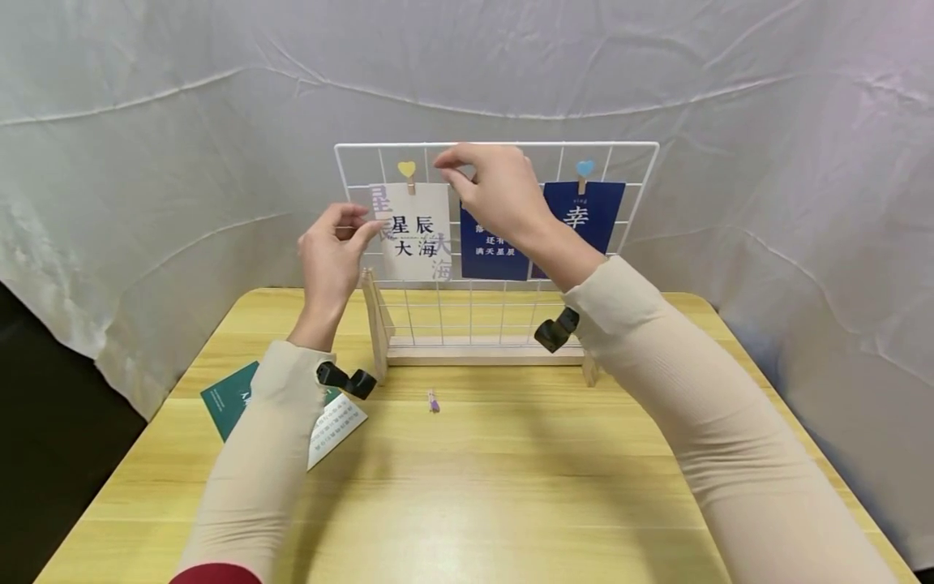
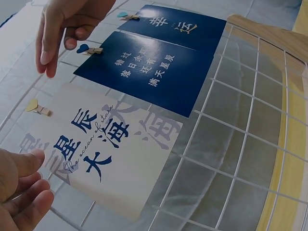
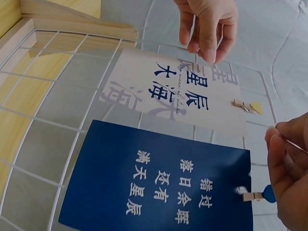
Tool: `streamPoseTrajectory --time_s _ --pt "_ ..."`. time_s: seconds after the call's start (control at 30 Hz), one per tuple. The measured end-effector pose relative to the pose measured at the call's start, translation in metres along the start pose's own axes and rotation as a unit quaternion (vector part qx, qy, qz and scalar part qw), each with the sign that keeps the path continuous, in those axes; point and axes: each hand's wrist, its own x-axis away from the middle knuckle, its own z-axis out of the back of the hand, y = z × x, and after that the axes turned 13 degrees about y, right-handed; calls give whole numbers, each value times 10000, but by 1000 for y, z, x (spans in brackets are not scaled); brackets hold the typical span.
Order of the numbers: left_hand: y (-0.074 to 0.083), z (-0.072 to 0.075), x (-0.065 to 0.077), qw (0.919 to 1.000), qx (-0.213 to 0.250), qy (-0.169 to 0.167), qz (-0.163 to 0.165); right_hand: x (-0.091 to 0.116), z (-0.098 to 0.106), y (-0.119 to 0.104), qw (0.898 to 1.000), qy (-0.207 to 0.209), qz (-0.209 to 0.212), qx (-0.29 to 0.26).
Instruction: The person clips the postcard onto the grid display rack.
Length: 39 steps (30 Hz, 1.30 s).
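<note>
A white card (image 1: 418, 231) with dark blue characters hangs on a white wire grid (image 1: 496, 144) from a clothespin with a yellow heart (image 1: 407, 170). My left hand (image 1: 332, 255) is at that card's left edge, thumb and fingers apart with nothing between them. Beside it hangs a dark blue card (image 1: 496, 264), its clothespin with a dark blue heart (image 2: 84, 48) hidden behind my right hand in the head view. The right hand (image 1: 503, 191) hovers by the grid's top, loosely bent and holding nothing. Another blue card (image 1: 584, 243) hangs at right from a light blue heart clothespin (image 1: 584, 172).
The grid stands in a wooden base (image 1: 481, 355) on the wooden table (image 1: 467, 503). A small purple-topped clothespin (image 1: 434, 401) lies in front of it. Below my left forearm are a green card (image 1: 232, 401) and a white printed card (image 1: 339, 428), partly covered.
</note>
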Motion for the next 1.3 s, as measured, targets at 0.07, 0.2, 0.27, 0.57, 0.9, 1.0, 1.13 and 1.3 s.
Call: streamPoseTrajectory --time_s 0.07,0.2,0.27,0.57,0.9,1.0,1.13,1.3 --pt "-1 2 1 10000 -31 -39 -20 2 2 3 10000 12 11 -64" --pt "-2 7 4 9998 -52 -202 -47 7 5 7 9998 -46 -38 -210" --pt "-2 9 5 9995 -57 -290 -95 11 8 9 9995 -85 -77 -286" --pt "-7 24 16 9970 -279 -631 -362 30 18 19 9987 -250 -180 -414" --pt "-13 42 27 9917 -575 -1035 -507 53 25 36 9986 -217 -204 -441" --pt "-17 48 30 9894 -652 -1195 -510 60 27 41 9986 -182 -200 -464" --pt "-24 54 35 9851 -746 -1480 -453 71 28 50 9985 -134 -207 -493" --pt "-34 61 41 9767 -939 -1862 -495 85 27 58 9978 -189 -301 -564"
